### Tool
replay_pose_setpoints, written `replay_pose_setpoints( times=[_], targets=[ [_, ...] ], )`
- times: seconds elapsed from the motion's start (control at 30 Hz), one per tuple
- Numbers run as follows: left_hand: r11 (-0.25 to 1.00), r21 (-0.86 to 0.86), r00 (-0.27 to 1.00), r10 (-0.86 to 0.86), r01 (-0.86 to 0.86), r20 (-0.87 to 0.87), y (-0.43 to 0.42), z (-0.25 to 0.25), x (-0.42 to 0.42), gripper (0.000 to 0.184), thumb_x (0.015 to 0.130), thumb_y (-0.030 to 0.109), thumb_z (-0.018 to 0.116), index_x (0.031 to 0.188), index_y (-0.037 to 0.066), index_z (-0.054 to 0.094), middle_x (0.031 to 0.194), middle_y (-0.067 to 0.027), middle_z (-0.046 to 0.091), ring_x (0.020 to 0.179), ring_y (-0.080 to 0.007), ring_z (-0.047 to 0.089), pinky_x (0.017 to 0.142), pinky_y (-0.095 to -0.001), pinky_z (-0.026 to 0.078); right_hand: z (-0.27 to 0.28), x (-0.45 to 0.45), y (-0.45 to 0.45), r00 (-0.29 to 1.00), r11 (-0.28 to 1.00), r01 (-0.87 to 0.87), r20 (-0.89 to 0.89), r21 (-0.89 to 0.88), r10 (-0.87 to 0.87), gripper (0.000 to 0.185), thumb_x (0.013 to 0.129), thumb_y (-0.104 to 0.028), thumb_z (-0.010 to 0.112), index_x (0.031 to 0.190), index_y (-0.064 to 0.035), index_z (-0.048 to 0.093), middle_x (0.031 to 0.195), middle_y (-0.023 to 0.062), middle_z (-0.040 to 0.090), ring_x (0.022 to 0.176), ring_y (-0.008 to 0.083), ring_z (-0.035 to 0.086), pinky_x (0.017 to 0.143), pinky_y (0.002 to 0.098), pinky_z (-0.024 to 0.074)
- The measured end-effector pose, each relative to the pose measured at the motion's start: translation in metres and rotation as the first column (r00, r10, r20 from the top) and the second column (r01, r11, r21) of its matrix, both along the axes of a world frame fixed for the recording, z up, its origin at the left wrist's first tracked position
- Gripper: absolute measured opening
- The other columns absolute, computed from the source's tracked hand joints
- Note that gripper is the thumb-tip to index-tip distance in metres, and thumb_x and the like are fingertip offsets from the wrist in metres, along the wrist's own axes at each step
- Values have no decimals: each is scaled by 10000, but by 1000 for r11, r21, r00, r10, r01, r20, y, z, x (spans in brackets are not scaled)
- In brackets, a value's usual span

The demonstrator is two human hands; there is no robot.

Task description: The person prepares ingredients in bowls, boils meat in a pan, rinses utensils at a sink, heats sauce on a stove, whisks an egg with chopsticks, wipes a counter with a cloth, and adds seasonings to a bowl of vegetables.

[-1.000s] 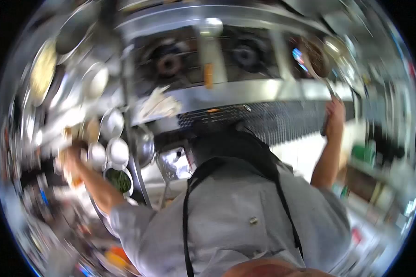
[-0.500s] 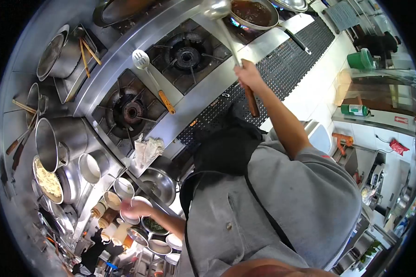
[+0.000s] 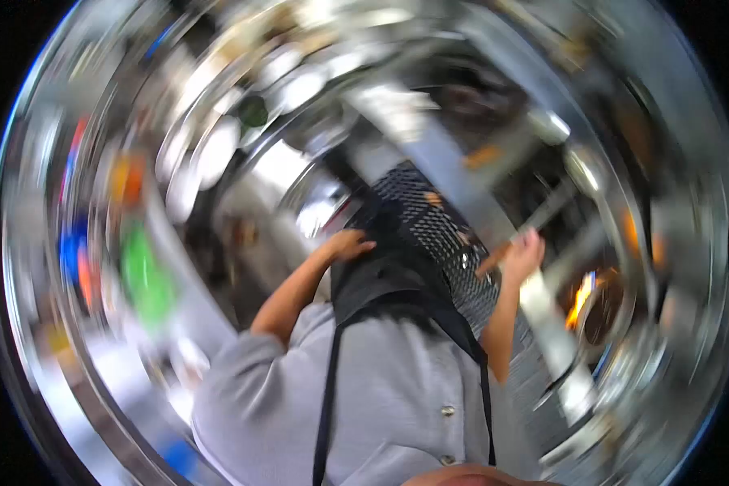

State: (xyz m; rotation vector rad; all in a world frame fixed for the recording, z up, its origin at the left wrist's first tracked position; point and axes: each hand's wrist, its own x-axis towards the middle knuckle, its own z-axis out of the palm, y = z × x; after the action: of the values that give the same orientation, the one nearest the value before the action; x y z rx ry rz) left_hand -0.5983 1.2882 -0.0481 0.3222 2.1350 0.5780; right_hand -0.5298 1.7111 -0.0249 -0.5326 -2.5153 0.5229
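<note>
Motion blurs much of the head view. My right hand [image 3: 523, 254] is closed round the wooden handle of a ladle [image 3: 583, 170], whose metal bowl is over the stove. The handle's brown end sticks out to the left of my fist. My left hand [image 3: 351, 244] is near the front of my black apron [image 3: 389, 263]; its fingers are smeared, and whether they hold anything cannot be made out. To the right of the ladle, a pan [image 3: 603, 312] with dark contents sits beside orange flames [image 3: 581, 301].
White bowls [image 3: 218, 152] and a bowl of greens [image 3: 253, 111] stand at the upper left. A pale cloth [image 3: 405, 109] lies at the stove's edge, with an orange-handled utensil [image 3: 483, 156] beyond it. Black perforated matting [image 3: 421, 206] runs below the stove. A green object [image 3: 144, 271] is at left.
The view has swung round strongly. My left hand has left the bowls and come to my apron. My right hand has gone from the pan's handle to the ladle, which it still grips.
</note>
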Motion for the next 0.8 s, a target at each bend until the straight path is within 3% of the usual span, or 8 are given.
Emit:
replay_pose_setpoints(
  times=[0.07, 0.2, 0.33, 0.43, 0.53, 0.7, 0.73, 0.8],
  targets=[
    [993, -37, 989, 112, -108, 96, -1, 15, 65, 606, 905, 562, 509, 1146, 22, 639, 1129, -225, 646, 1083, -388, 603, 917, -469, 474, 18, 22, -43, 929, 841, -313, 44, -441, 369, 277, 915, -56, 558, 1184, 8, 580, 957, 166, 623, 826, 230, 628, 702, 332, 517],
    [790, 47, 786, 613, -611, -85, 3, 33, 205, 526, 894, 467, 586, 1153, 12, 632, 1111, -231, 649, 1072, -388, 608, 922, -457, 473, -78, 80, -63, 121, 257, -619, 233, -742, 965, 281, 953, -146, 570, 1208, -28, 579, 1198, 207, 606, 1150, 267, 573, 981, 353, 428],
    [233, 286, 124, 927, -930, -353, -30, 92, 309, 414, 868, 330, 666, 1147, 25, 643, 1042, -204, 679, 957, -309, 665, 836, -393, 516, -80, 66, -80, -160, 416, -721, 717, -554, 678, 486, 895, -337, 627, 1259, -26, 542, 1195, 290, 574, 1158, 422, 532, 990, 442, 417],
    [-267, 500, -516, 718, -824, -467, -69, 135, 389, 314, 861, 252, 675, 1065, 13, 667, 920, -135, 696, 806, -203, 658, 736, -315, 516, -25, 6, -114, -286, 36, -926, 759, -376, 585, 485, 867, -283, 647, 1273, -43, 532, 1108, 255, 604, 1001, 475, 575, 863, 485, 473],
    [-348, 680, -761, 226, -646, -608, -125, 159, 492, 249, 827, 244, 664, 940, 24, 691, 837, -128, 689, 734, -237, 650, 705, -354, 506, -2, -53, -165, -343, -30, -912, 718, -409, 605, 490, 882, -252, 631, 1300, -28, 509, 1126, 261, 593, 1033, 455, 570, 878, 486, 467],
    [-738, 352, -409, -113, -576, -905, -250, 110, 652, 389, 800, 315, 725, 1034, 14, 647, 838, -147, 662, 753, -232, 656, 683, -359, 529, 43, -85, -285, -217, -135, -976, 755, -170, 619, 493, 897, -235, 609, 1316, -4, 490, 1158, 288, 590, 1079, 441, 565, 911, 480, 460],
    [-820, 489, -859, 8, -299, -512, -275, 92, 677, 400, 811, 313, 723, 1053, 8, 629, 855, -147, 657, 763, -248, 662, 662, -384, 547, 44, -85, -308, -252, -188, -967, 731, -170, 634, 494, 893, -227, 615, 1316, -4, 490, 1153, 279, 596, 1062, 432, 576, 898, 470, 468],
    [-907, 407, -990, -64, 111, 129, -293, 93, 680, 382, 838, 291, 710, 1054, -4, 599, 909, -133, 645, 754, -308, 670, 597, -457, 583, 38, -75, -350, -282, -234, -958, 706, -167, 650, 495, 890, -219, 621, 1315, -3, 489, 1149, 271, 602, 1046, 424, 587, 886, 460, 476]
  ],
)
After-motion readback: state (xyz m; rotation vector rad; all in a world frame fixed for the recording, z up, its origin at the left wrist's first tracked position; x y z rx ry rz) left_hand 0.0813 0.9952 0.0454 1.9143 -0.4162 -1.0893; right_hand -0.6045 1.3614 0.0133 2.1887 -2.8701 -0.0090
